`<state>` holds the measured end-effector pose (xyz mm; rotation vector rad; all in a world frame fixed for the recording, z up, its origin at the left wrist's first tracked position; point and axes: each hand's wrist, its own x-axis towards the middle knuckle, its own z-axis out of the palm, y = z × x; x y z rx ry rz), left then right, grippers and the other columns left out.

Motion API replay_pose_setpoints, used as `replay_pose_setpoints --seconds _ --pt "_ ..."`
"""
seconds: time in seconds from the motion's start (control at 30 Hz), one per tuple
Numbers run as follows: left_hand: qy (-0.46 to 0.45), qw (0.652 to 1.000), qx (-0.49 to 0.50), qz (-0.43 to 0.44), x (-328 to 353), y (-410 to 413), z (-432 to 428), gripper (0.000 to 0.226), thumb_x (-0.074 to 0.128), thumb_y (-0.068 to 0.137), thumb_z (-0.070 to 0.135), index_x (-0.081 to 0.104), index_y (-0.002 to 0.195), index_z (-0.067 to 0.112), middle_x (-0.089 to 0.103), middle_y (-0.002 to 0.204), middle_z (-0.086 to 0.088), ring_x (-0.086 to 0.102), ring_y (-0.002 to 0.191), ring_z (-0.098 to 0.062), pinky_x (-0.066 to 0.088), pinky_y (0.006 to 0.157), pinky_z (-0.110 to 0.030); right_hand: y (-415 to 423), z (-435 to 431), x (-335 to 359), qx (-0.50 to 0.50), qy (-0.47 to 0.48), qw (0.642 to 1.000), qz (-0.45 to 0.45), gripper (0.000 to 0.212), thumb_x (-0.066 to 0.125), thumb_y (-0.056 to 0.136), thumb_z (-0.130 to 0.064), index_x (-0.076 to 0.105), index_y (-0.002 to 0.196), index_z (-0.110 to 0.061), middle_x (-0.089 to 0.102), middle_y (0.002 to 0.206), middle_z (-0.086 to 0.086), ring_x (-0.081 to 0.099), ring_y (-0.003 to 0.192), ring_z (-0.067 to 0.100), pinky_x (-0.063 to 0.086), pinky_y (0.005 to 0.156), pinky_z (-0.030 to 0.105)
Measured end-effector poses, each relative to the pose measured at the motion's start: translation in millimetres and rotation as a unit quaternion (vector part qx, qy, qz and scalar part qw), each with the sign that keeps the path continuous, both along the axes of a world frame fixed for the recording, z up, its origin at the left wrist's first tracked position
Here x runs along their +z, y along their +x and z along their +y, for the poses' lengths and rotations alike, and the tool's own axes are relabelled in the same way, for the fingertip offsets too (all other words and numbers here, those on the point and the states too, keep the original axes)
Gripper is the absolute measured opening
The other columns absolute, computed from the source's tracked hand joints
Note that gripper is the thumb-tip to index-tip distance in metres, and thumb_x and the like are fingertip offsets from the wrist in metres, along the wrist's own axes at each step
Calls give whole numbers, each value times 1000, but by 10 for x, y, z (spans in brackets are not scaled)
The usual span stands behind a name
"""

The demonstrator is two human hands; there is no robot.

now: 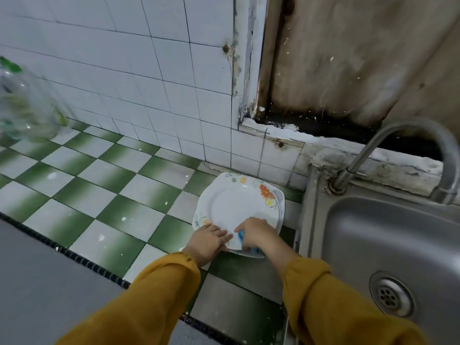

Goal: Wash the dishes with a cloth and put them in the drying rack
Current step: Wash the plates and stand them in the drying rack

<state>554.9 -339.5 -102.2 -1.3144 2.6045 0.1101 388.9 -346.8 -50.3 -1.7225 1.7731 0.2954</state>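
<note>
A white plate with a floral rim lies flat on the green-and-white tiled counter, just left of the sink. My left hand rests on the plate's near left rim with its fingers laid flat. My right hand grips a blue cloth and presses it on the plate's near part. Most of the cloth is hidden under the fingers.
A steel sink with a drain fills the right side, a curved tap above it. A blurred clear plastic bottle stands at the far left by the tiled wall. The counter's dark front edge runs diagonally.
</note>
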Motion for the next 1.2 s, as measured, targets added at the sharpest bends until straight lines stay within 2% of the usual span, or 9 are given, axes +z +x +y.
replay_pose_setpoints --seconds 0.1,0.17,0.27,0.33,0.53,0.6,0.67,0.97,1.2 --pt "-30 999 -32 -30 4 -18 87 53 45 103 25 29 152 17 38 154 -6 33 141 -29 23 118 -41 6 38 33 39 -8 998 49 55 74 82 -18 57 133 -31 50 124 4 44 112 29 46 91 35" --pt "-75 996 -52 4 -1 -21 156 59 66 92 19 42 146 13 52 143 -10 49 130 -32 36 111 -43 1 63 100 52 -32 996 71 51 74 82 -19 59 131 -28 51 123 4 44 113 29 43 86 34" --pt "-155 982 -83 66 24 -6 201 66 98 47 27 75 108 15 75 100 -3 72 89 -22 58 79 -34 -18 132 223 66 -81 991 87 41 69 87 -22 60 127 -24 52 121 4 45 113 30 39 78 33" --pt "-192 971 -87 110 43 -8 237 62 98 41 31 78 97 18 76 91 1 72 80 -19 59 70 -31 -31 216 294 76 -112 987 88 33 65 91 -24 63 124 -24 53 120 4 45 113 29 38 76 32" --pt "-217 950 -59 217 65 8 337 18 75 82 27 77 98 18 74 90 1 69 79 -19 58 73 -30 -56 471 537 81 -165 980 78 27 67 90 -33 68 116 -31 53 118 0 44 112 26 38 73 30" --pt "-207 940 -50 265 116 14 376 41 38 103 34 75 98 17 73 90 1 67 79 -18 57 74 -29 -67 533 615 76 -173 980 63 25 69 88 -35 70 114 -33 53 119 -2 44 112 24 39 74 29" --pt "-212 932 -57 287 190 18 397 59 20 106 38 75 96 17 72 88 1 65 77 -17 56 73 -26 -81 597 699 70 -180 980 50 24 68 88 -34 70 112 -34 52 119 -4 43 113 22 37 74 28" --pt "-184 920 -64 339 565 19 415 60 19 106 42 72 99 14 73 84 0 67 66 -15 57 63 -25 -131 724 1036 52 -228 972 26 20 68 87 -33 71 106 -39 49 132 -12 39 116 19 35 72 28" --pt "-175 909 -76 371 803 -40 430 57 20 106 40 65 111 5 71 81 -7 63 55 -19 53 53 -23 -177 761 1192 -14 -331 944 -11 34 65 89 -31 62 120 -42 38 142 -13 36 122 18 41 80 27"
